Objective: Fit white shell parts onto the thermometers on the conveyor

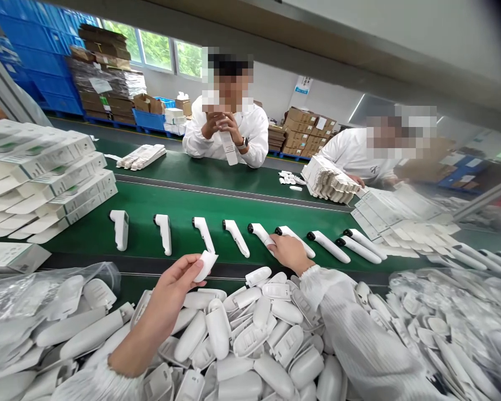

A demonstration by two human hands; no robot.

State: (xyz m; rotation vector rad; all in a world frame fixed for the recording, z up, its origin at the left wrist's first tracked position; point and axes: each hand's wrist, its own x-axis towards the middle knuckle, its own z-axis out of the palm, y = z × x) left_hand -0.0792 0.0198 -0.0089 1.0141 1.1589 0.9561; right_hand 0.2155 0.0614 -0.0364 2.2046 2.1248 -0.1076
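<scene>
Covers (pixel 219 332) front green belt (pixel 142 203) and windows (pixel 156 50); left hand (pixel 167 298) pinches piece (pixel 206 264), right hand (pixel 292 254) thermometer (pixel 259 232).

No text legible. Stacked white cardboard boxes with green print (pixel 73 161), left: lettering too small. Blue-and-white rectangular wall sign (pixel 303 84): unreadable. White paper sheet (pixel 101 85) on the film-wrapped brown carton stack (pixel 127 83): same. Slim white carton (pixel 229 148) held by the facing co-worker (pixel 256 125): tiny print lines. White fabric coat (pixel 348 145) of the right-hand co-worker: small dark logo (pixel 373 170), unclear.
</scene>
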